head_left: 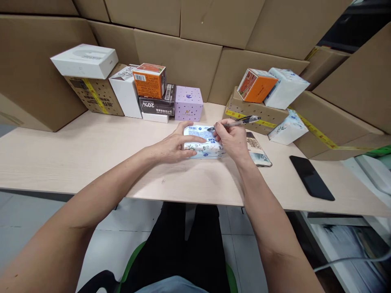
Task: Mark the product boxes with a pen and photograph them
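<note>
A white and pale blue tissue pack (200,142) with printed text and leaf patterns lies on the table in front of me. My left hand (175,144) grips its left end, thumb at the far edge and fingers over the top and near side. Pinched in my right hand (233,140) is a pen (241,122) with a clear barrel and dark tip. The tip points left, over the pack's printed top; whether it touches cannot be made out. Partly hidden behind my right hand, a printed booklet or flat pack (258,152) lies on the table.
A black phone (311,178) lies at the right. Along the back left stand a white box (87,61), an orange box (149,81), a dark box (159,106) and a purple box (188,103). At the back right, another orange box (258,86) and tissue packs (285,87) sit by cartons (256,114).
</note>
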`<state>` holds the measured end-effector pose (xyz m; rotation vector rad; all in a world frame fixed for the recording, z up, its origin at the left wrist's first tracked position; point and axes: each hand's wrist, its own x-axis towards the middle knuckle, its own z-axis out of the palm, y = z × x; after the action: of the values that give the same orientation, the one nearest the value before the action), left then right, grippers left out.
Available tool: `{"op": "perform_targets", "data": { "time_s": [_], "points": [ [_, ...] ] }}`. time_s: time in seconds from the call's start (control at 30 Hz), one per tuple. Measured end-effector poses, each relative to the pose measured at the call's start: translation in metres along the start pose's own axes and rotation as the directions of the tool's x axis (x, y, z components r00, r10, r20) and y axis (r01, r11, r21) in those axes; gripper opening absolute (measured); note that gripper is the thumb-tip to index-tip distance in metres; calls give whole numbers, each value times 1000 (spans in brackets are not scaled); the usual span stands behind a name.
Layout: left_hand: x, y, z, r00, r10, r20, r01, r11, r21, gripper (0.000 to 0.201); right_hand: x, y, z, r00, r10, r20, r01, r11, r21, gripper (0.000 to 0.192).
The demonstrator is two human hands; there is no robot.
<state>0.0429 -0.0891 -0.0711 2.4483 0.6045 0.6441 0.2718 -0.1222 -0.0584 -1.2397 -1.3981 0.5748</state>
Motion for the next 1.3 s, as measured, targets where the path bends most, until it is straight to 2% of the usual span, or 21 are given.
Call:
{"op": "perform_targets", "data": {
  "time_s": [0.17,0.23,0.3,0.37,0.43,0.5,0.53,0.6,0.7,0.77,0.87,0.9,0.97,1.03,1.1,1.23,1.3],
  "points": [
    [0,4,-2,999,-33,12,33,999,-17,43,9,0,-9,971,55,-234,-21,989,146,39],
    [0,5,-3,999,-36,14,37,999,-19,44,13,3,-20,954,76,-290,-54,995,82,37],
    [-1,6,-3,999,-45,15,45,999,-20,43,16,7,-32,955,118,-274,-155,981,-116,31],
    [-1,7,-4,998,-54,23,54,998,-25,42,15,10,-42,965,183,-185,-247,872,-424,26],
    [-1,7,-4,998,-57,27,58,998,-29,43,13,13,-45,953,294,-71,-258,667,-699,25],
    [-1,8,-5,998,-62,28,63,998,-24,43,10,15,-44,916,402,4,-220,510,-832,23],
    [-1,8,-5,997,-65,27,66,998,-17,43,9,16,-42,901,433,34,-197,477,-857,20],
    [-1,9,-5,997,-67,24,67,998,0,43,9,19,-37,887,456,73,-162,456,-875,15],
    [-1,9,-5,998,-58,22,58,998,11,43,11,22,-37,878,472,75,-147,415,-898,21],
    [-1,8,-5,998,-53,21,53,999,7,43,13,21,-44,880,476,0,-209,386,-899,27],
    [-2,9,-6,998,-61,33,61,998,-3,44,16,19,-65,887,412,-208,-362,342,-867,36],
    [-2,9,-6,997,-68,39,68,998,-5,44,16,18,-72,874,399,-277,-414,314,-854,40],
    [-2,9,-6,996,-79,45,80,997,-7,44,17,18,-83,819,437,-371,-500,228,-836,51],
    [-2,10,-6,995,-86,44,87,996,-12,44,18,20,-87,754,542,-370,-525,158,-837,60],
    [-2,10,-7,994,-96,42,97,995,-16,44,19,22,-86,716,621,-320,-496,130,-859,57],
    [-2,10,-7,994,-100,45,101,995,-21,44,20,29,-82,735,612,-291,-460,135,-877,42],
    [-3,9,-6,996,-85,40,86,996,-19,44,19,34,-85,800,545,-253,-414,194,-889,39]
  ]
}}
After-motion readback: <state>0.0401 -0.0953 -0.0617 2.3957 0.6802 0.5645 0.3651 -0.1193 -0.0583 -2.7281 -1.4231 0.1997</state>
